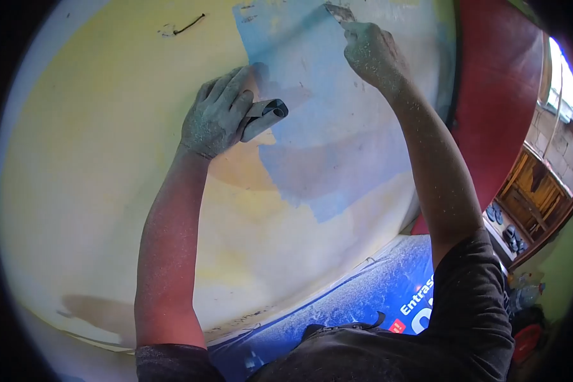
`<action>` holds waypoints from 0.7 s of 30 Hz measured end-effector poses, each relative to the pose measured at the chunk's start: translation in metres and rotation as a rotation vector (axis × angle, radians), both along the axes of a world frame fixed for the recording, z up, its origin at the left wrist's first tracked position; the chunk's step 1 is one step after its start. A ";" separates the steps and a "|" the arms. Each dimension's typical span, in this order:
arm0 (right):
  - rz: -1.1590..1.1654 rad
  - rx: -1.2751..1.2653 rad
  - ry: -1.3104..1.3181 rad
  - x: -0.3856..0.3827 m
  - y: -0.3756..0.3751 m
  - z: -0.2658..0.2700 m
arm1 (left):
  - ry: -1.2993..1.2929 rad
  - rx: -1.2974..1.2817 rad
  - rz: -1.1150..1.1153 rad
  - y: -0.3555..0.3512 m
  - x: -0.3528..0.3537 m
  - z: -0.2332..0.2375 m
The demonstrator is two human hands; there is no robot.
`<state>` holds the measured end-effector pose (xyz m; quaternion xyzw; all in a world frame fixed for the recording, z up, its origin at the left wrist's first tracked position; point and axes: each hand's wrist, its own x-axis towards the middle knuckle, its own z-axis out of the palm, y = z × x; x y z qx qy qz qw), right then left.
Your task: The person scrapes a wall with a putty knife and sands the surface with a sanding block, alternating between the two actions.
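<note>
A large curved panel [108, 178], painted pale yellow with a light blue patch [337, 159], fills most of the view. My left hand [216, 114], dusty white, rests against the panel near the edge of that patch. Its fingers are curled round a rolled-up sheet [264, 120], pale outside and dark inside. Higher up on the right, my right hand [377, 54] is closed on a scraper [340, 13], whose flat metal blade lies at the blue surface. My fingers hide its handle. Dust speckles both forearms.
A dark cord [190, 23] hangs from the panel at upper left. Below lies a blue printed banner [356, 286] covered in pale dust. A red curved surface [493, 95] borders the right. Beyond it are shoes [510, 237] on a ledge and plastic bottles [527, 294].
</note>
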<state>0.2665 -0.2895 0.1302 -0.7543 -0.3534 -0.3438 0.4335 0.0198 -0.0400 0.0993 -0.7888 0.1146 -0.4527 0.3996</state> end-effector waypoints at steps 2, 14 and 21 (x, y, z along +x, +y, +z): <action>0.067 0.026 0.025 0.006 0.001 0.002 | 0.002 0.007 -0.027 0.000 -0.002 0.001; 0.146 0.063 0.021 -0.007 0.010 -0.001 | 0.007 -0.007 0.000 -0.002 -0.002 -0.002; 0.136 0.122 0.046 -0.008 0.022 -0.010 | 0.012 -0.018 -0.014 -0.003 -0.001 -0.001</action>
